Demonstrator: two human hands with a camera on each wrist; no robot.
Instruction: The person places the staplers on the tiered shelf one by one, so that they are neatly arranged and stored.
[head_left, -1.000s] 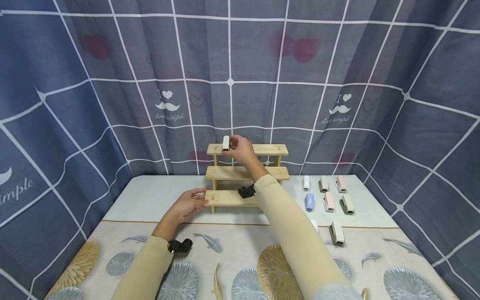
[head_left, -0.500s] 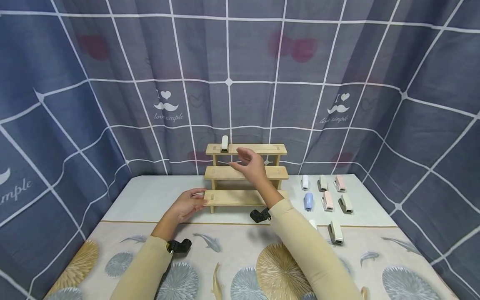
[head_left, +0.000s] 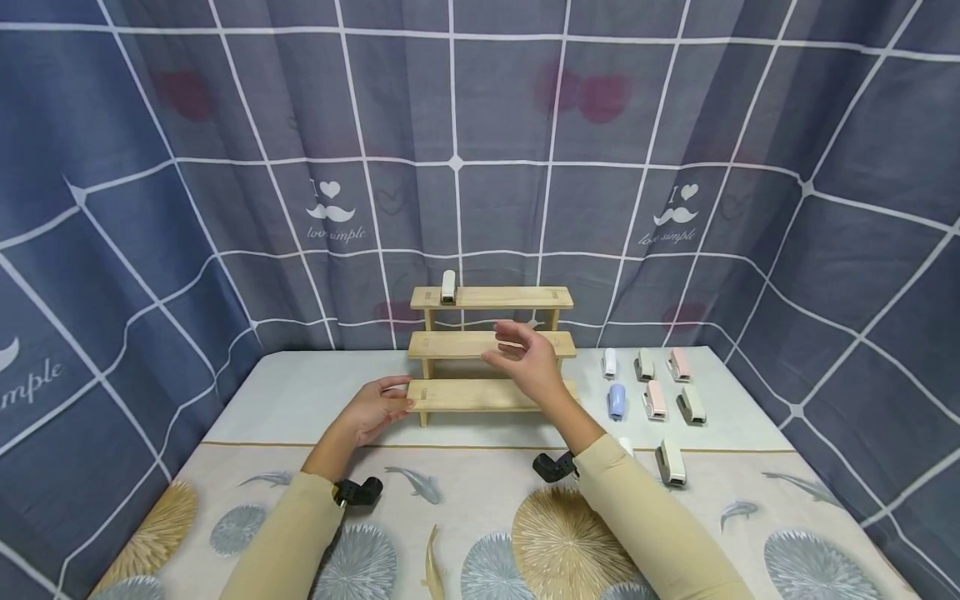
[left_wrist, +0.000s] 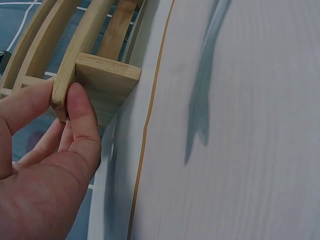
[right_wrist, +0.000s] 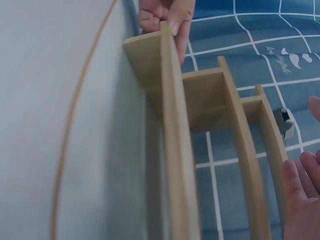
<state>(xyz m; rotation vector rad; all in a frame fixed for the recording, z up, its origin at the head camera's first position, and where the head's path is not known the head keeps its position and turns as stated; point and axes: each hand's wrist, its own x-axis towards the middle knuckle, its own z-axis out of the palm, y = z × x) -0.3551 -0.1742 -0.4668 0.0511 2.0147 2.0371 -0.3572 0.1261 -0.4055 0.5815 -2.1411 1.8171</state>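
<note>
A three-step wooden display stand (head_left: pixel 457 396) stands on the table. At the left end of its lowest board, my left hand (head_left: pixel 370 412) pinches the wood between thumb and fingers; the left wrist view shows the board end (left_wrist: pixel 64 82) in that grip. On the left part of the top step sits a small white stapler (head_left: pixel 448 287), also visible as a stapler (right_wrist: pixel 284 123) in the right wrist view. My right hand (head_left: pixel 531 362) hovers in front of the middle and lower steps, holding nothing, its fingers apart and loosely bent.
Right of the stand lie several small staplers: a blue one (head_left: pixel 617 402), a pink one (head_left: pixel 655 401), another pink one (head_left: pixel 680 365), and white or cream ones such as the nearest stapler (head_left: pixel 672 463). A grid-patterned curtain (head_left: pixel 480 208) rises behind the table.
My right hand has let go of the white stapler on the top step and drawn back, down and to the right. The left hand stays at the board end.
</note>
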